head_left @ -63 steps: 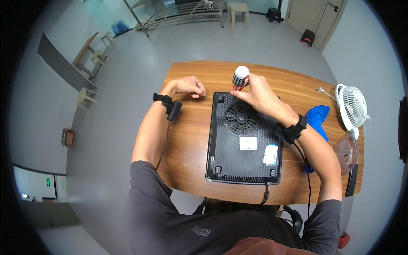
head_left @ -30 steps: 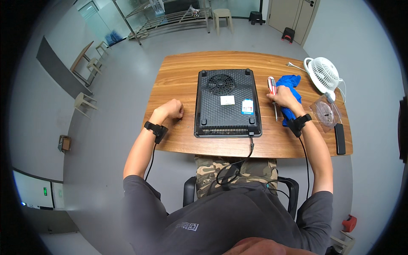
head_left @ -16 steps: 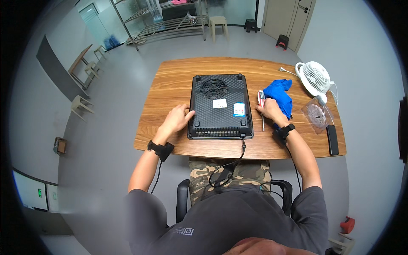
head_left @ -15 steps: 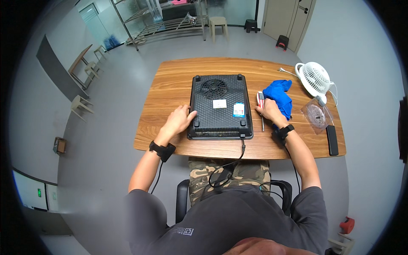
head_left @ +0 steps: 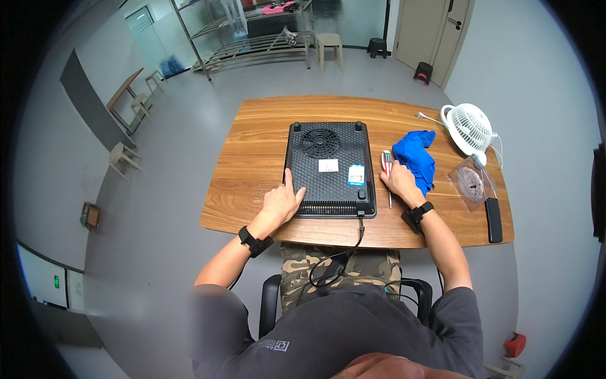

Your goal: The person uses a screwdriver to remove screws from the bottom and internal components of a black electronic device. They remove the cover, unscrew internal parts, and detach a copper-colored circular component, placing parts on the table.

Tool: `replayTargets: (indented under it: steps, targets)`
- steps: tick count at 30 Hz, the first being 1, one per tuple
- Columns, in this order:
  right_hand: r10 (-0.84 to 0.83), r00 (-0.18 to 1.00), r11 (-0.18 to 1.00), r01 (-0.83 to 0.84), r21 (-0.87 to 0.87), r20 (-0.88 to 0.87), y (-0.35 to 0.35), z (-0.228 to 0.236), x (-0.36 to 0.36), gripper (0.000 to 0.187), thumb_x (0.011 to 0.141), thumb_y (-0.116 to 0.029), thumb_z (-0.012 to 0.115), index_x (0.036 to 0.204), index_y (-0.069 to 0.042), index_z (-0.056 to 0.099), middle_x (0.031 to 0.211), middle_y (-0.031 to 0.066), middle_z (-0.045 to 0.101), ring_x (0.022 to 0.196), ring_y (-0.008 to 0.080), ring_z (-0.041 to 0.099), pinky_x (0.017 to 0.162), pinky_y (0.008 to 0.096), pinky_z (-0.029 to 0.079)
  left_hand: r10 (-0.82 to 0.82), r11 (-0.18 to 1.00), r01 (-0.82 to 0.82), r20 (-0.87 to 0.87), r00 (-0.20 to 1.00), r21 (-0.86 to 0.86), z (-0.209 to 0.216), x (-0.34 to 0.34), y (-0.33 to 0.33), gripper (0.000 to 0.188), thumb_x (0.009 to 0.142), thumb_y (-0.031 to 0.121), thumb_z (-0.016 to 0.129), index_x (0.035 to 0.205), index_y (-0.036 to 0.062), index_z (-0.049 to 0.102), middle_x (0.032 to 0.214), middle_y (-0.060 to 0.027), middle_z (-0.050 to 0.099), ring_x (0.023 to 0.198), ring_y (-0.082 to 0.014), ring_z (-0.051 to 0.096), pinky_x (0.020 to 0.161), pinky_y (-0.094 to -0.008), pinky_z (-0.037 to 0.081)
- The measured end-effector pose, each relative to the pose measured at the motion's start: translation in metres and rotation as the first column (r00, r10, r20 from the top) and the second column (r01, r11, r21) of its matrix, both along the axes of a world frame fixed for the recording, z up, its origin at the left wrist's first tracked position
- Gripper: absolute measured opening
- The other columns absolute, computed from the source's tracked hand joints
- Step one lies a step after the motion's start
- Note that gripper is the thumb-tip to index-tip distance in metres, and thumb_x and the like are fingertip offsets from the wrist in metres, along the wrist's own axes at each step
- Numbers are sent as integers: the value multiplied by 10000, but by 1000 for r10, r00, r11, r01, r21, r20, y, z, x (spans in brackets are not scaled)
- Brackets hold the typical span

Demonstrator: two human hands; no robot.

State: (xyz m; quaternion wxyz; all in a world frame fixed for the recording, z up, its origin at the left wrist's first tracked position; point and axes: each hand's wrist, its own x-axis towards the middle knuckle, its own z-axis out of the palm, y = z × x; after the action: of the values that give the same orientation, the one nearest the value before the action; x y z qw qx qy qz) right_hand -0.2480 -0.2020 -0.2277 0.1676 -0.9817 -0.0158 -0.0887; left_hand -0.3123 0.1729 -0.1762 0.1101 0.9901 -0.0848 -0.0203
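A black induction cooker [head_left: 341, 142] lies upside down on the table, its fan grille and rubber feet facing up. Over its near left corner rests my left hand [head_left: 281, 203], index finger and thumb stretched apart and holding nothing. To the right of the cooker, my right hand [head_left: 402, 181] has its fingers closed round the lower handle of a screwdriver [head_left: 387, 158] with a red and white grip. The screwdriver's thin shaft points toward me along the tabletop. A few tiny pieces, perhaps screws [head_left: 260, 189], lie left of the cooker.
Beside my right hand is a crumpled blue cloth [head_left: 415, 151]. Farther right are a white fan [head_left: 468, 129], a clear plastic bag [head_left: 470, 183] and a black oblong case [head_left: 493, 220]. The cooker's black cord [head_left: 361, 235] hangs over the near edge of the wooden table [head_left: 233, 158].
My left hand has shifted right and nearer to me, from the cooker's left edge onto its near left corner. My right hand stays at the screwdriver. The whole view has tilted slightly.
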Motion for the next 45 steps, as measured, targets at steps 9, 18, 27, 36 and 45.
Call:
replayTargets:
  steps: [9, 18, 27, 36, 45]
  targets:
    - [-64, 994, 998, 62, -16, -94, 1, 25, -6, 622, 944, -546, 631, 1059, 65, 594, 941, 323, 694, 862, 473, 697, 750, 538, 567, -65, 993, 68, 41, 997, -98, -9, 5, 9, 764, 1027, 405, 467, 1519, -138, 250, 867, -317, 692, 807, -478, 686, 765, -556, 557]
    - [6, 999, 997, -9, 74, 38, 14, 50, -14, 527, 965, -488, 636, 1070, 26, 580, 923, 269, 698, 899, 454, 686, 782, 530, 548, -97, 980, 107, 66, 993, -170, -12, 6, 15, 762, 1014, 374, 507, 1491, -169, 267, 838, -344, 667, 768, -511, 661, 752, -575, 539]
    - [160, 966, 943, -89, 320, -203, 28, 40, 25, 688, 1030, -552, 477, 1151, 102, 651, 1073, 340, 688, 1051, 474, 666, 928, 507, 524, -85, 959, 77, -20, 996, -274, -1, 6, 15, 738, 1025, 340, 477, 1510, -159, 230, 907, -380, 656, 872, -528, 653, 829, -554, 520]
    - [131, 980, 850, -33, 526, -151, 44, 40, 35, 686, 1069, -514, 428, 1087, 128, 670, 964, 258, 728, 910, 301, 705, 837, 400, 524, -95, 946, 86, -14, 995, -312, -6, 5, 26, 722, 1052, 387, 426, 1556, -80, 203, 985, -385, 659, 980, -542, 639, 882, -559, 503]
    - [229, 971, 611, -94, 786, -62, 78, 90, 56, 491, 1056, -367, 506, 870, 70, 630, 708, 130, 652, 607, 213, 632, 580, 374, 493, 3, 997, -5, -20, 1000, -78, 113, 32, -13, 684, 1018, 603, 415, 1302, 12, 611, 1062, -276, 710, 1056, -481, 658, 954, -548, 514]
